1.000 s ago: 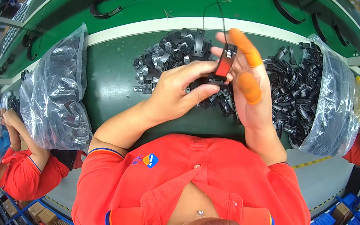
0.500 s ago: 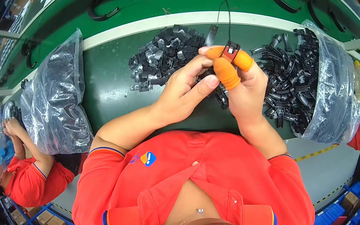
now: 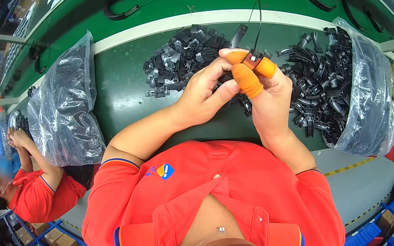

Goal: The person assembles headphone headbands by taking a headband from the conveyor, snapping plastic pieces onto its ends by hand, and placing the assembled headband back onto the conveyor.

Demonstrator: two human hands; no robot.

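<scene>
Both hands, left hand [image 3: 206, 96] and right hand [image 3: 268, 95], grip clamped on small black clip [image 3: 254, 58]; best kept steady, wire at twelve o'clock.

Small black plastic clip [image 3: 254, 58] with thin wires rising upward, pinched between the fingertips of both hands.

Head view — looking steeply down, close.

A green workbench [image 3: 124, 96] carries a loose pile of black clips [image 3: 178, 61]. Left of the pile lies a clear bag [image 3: 62, 112]. Right of it lies a second open bag [image 3: 371, 94].
</scene>
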